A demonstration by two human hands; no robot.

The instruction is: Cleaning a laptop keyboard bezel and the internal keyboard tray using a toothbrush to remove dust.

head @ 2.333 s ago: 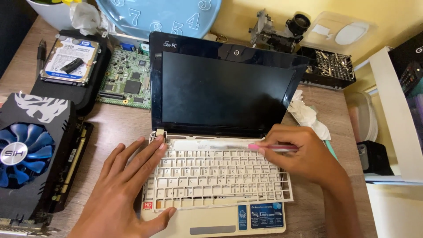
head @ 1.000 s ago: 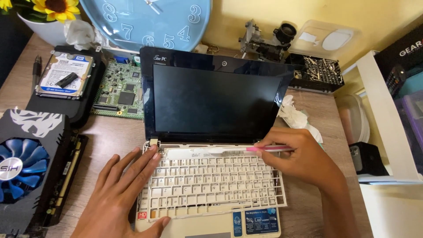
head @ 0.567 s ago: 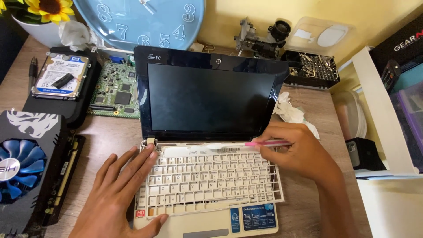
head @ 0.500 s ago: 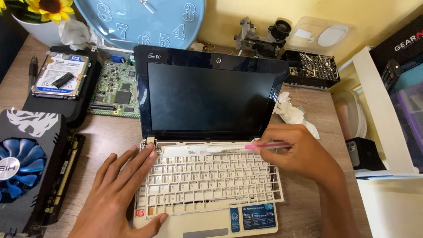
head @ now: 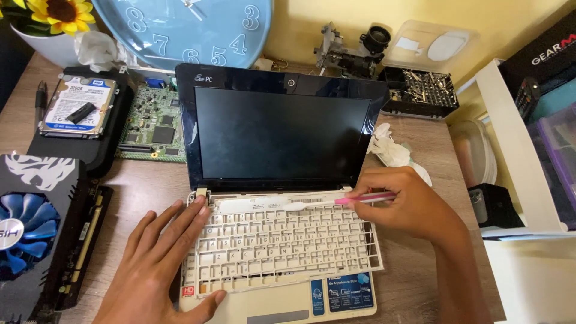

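The white keyboard sits in the small laptop at the desk's near edge, its long axis left to right; the right hand pinches a pink tool along its far edge, tip pointing left; the left hand lies spread flat on its left end; the tool's tip is hard to make out.

Your bare wood at centre left lies open; the graphics card blocks lower left. The upright screen walls off the top; crumpled tissue crowds the right.
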